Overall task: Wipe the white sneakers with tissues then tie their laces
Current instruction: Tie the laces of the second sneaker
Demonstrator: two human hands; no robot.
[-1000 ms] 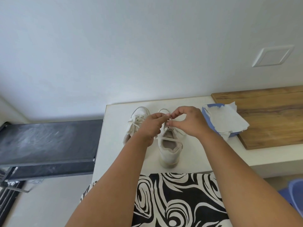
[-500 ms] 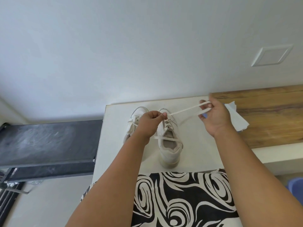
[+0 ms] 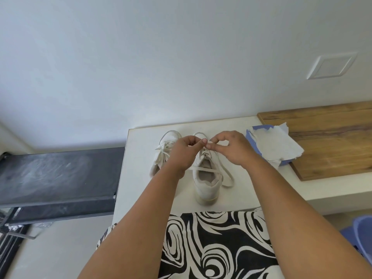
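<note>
Right hand [image 3: 231,149] back from its two-o'clock pull, meeting left hand [image 3: 184,151] over the right sneaker [image 3: 206,178] at table [image 3: 141,168] centre. Both pinching lace [image 3: 226,176]; likely forming the bow. Left sneaker [image 3: 161,156] at nine o'clock, apparently tied.

Half a second ago the right hand [image 3: 233,150] was out at about two o'clock from the right sneaker [image 3: 206,178], near the tissue pack [image 3: 275,146], pulling a lace [image 3: 226,174] taut. It has since swung back toward nine o'clock and now meets the left hand [image 3: 184,152] over the shoe's front, fingertips touching and pinching the lace between them, much as they did a second ago. The lace has gone slack: one loop now trails on the counter [image 3: 141,178] at four o'clock from the shoe's opening. The tissue pack, partly hidden then, shows fully again. The left hand has barely shifted.
</note>
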